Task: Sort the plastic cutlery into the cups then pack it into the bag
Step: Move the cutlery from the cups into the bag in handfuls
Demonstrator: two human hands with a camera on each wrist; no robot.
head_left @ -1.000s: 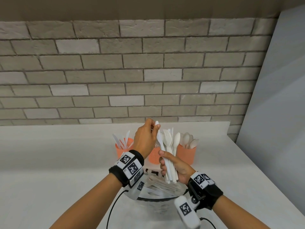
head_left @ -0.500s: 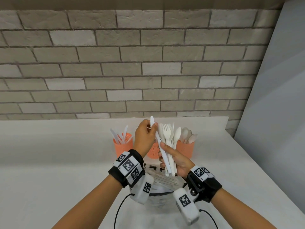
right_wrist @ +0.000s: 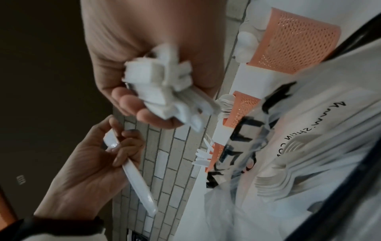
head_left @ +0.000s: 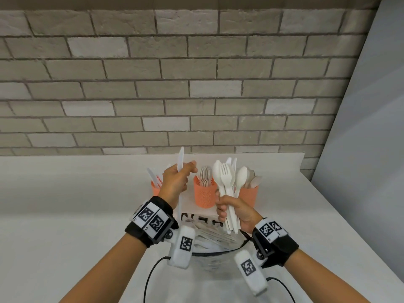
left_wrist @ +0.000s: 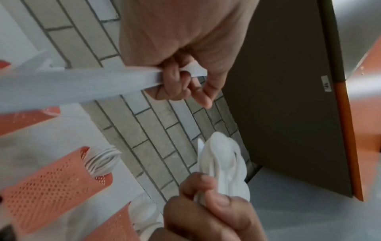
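One knife (head_left: 181,159) upright, blade up, left hand (head_left: 175,182)

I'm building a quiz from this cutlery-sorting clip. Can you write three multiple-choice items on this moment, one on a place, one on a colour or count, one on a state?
1. Where does the cup of forks stand?
A. middle of the row
B. nearest the wall panel on the right
C. inside the bag

2. How many orange cups are on the counter?
A. two
B. three
C. five

3. What is the left hand doing?
A. resting flat on the counter
B. holding a single knife upright
C. gripping a bundle of mixed cutlery

Answers:
1 A: the fork cup stands between the other two.
2 B: the knife cup, fork cup and spoon cup stand in a row.
3 B: the left hand grips one knife, tip up; the bundle is in the right hand.
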